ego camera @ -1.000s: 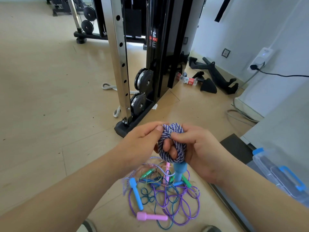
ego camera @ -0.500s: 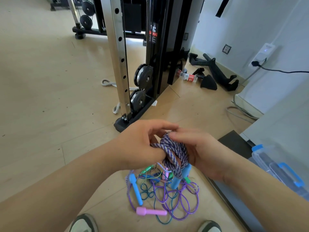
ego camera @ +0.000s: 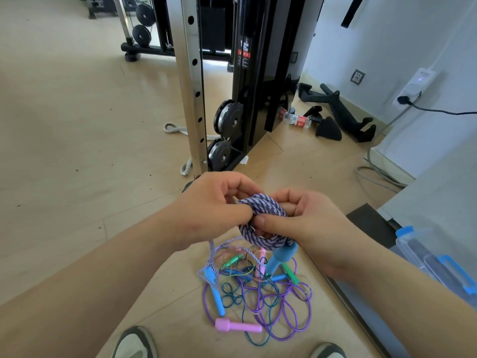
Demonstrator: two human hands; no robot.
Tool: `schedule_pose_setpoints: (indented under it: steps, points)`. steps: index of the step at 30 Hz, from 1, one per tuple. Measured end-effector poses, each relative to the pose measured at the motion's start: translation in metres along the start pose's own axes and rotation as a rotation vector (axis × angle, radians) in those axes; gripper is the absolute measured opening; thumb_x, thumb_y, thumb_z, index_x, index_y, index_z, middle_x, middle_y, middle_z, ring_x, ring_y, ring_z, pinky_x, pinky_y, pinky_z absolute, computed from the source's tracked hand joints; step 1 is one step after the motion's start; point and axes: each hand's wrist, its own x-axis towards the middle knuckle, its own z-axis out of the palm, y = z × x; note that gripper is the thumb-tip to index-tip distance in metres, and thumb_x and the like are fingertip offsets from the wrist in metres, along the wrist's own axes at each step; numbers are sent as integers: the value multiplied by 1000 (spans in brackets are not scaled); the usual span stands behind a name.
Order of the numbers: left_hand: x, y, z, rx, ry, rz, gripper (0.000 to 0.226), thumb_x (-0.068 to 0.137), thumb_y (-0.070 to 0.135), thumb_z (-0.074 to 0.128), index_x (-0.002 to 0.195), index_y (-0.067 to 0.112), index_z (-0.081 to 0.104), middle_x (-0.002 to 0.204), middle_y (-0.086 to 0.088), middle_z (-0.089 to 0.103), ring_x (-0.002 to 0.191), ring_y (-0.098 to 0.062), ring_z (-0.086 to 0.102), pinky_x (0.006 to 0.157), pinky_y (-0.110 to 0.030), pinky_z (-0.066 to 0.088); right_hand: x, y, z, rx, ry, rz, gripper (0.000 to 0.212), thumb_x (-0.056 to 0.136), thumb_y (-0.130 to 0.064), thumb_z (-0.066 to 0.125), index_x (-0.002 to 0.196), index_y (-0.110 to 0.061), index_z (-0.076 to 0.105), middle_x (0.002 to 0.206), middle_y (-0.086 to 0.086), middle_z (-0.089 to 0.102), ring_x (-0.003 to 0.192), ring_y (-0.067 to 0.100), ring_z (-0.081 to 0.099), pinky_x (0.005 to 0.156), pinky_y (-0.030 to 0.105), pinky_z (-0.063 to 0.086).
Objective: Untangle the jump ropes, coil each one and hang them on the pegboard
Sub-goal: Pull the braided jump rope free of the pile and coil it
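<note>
Both hands are raised in front of the body, above the wood-look floor [ego camera: 77, 151].

Coil of purple-and-white braided jump rope [ego camera: 261, 202]: held in the air between the two hands, wound into several tight loops.

Left hand [ego camera: 211, 210]: fingers curled, gripping the left side of the coil.

Right hand [ego camera: 307, 223]: fingers curled round the right side of the coil, with the thumb laid across the front of the loops.

Thick light-blue foam handle [ego camera: 280, 257]: hangs tilted just below the coil.

A loose length of the same braided rope [ego camera: 211, 254] drops from the coil to a slim blue handle [ego camera: 214, 293] lying on the floor.

Directly beneath the hands lies a tangled heap of thin purple and teal jump ropes [ego camera: 271, 303]. A pink handle [ego camera: 237, 326] sits at its near edge, and a green handle [ego camera: 290, 273] shows among the cords.

Two shoe tips [ego camera: 134, 343] are visible at the bottom edge of the view. A black-and-chrome cable machine [ego camera: 247, 73] stands beyond the hands. A clear plastic box with blue latches [ego camera: 438, 262] is at right.
</note>
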Motion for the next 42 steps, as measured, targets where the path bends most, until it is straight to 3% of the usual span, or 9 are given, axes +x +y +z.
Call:
schedule_pose_setpoints:
  steps: [2, 7, 10, 15, 21, 27, 32, 36, 42]
  points:
    - [0, -2, -1, -6, 0, 17, 38, 82, -7, 63, 103, 24, 72, 91, 2, 80, 90, -27, 75, 84, -38, 63, 2, 0, 1, 59, -50, 85, 28, 82, 5, 77, 108, 1, 69, 91, 20, 77, 82, 29, 74, 84, 42, 60]
    - [-3, -2, -1, -13, 2, 91, 38, 84, -7, 64, 106, 23, 69, 94, 2, 80, 77, -9, 71, 71, -24, 59, 4, -2, -4, 167, -187, 216, 16, 85, 9, 69, 90, -3, 78, 86, 16, 74, 78, 21, 70, 83, 34, 57]
    - [-3, -6, -1, 18, -18, 91, 40, 86, -7, 64, 108, 26, 69, 98, 6, 80, 84, -13, 74, 77, -26, 60, 4, 0, -4, 121, -199, 219, 12, 88, 4, 69, 86, -3, 78, 85, 15, 73, 81, 21, 68, 88, 36, 53]
    - [-2, -9, -1, 37, -54, 109, 32, 95, -1, 64, 114, 25, 67, 98, 10, 80, 67, 2, 66, 60, -15, 51, 2, 6, -7, 110, -118, 107, 15, 89, -5, 71, 96, 8, 75, 88, 16, 73, 84, 22, 66, 84, 32, 53]
    - [2, -14, -6, -49, -81, 62, 32, 95, 7, 70, 121, 25, 69, 102, 4, 79, 83, -17, 74, 58, -28, 53, 7, 5, -15, 133, 83, 9, 19, 90, -3, 71, 107, 1, 75, 107, 27, 74, 93, 28, 68, 96, 44, 53]
    - [5, -21, -9, 127, 22, 58, 16, 98, 14, 67, 101, 26, 78, 84, 2, 78, 68, -9, 71, 60, -29, 56, 2, 2, -9, -60, 35, -81, 20, 91, -5, 73, 83, -21, 82, 82, -6, 75, 79, 10, 70, 73, 24, 56]
    - [6, -22, -8, 107, 44, 60, 16, 98, 13, 67, 101, 23, 78, 84, 3, 78, 69, -12, 72, 59, -30, 57, 5, 2, -12, -220, 172, -81, 11, 82, -18, 84, 91, -24, 83, 116, 3, 51, 93, 1, 61, 73, 19, 55]
    - [7, -24, -7, 92, 92, 129, 16, 98, 11, 65, 100, 22, 77, 81, 4, 76, 67, -9, 71, 58, -28, 56, 3, 4, -11, -273, 101, -99, 9, 87, -16, 79, 86, -25, 79, 95, 14, 69, 82, 16, 63, 84, 49, 56]
    - [10, -23, -3, 77, 178, 182, 17, 99, 12, 62, 100, 22, 77, 78, 3, 75, 64, -1, 65, 56, -15, 50, 2, 3, -7, -150, 79, -155, 21, 91, -7, 73, 83, -25, 80, 79, 1, 74, 77, 15, 65, 75, 34, 52]
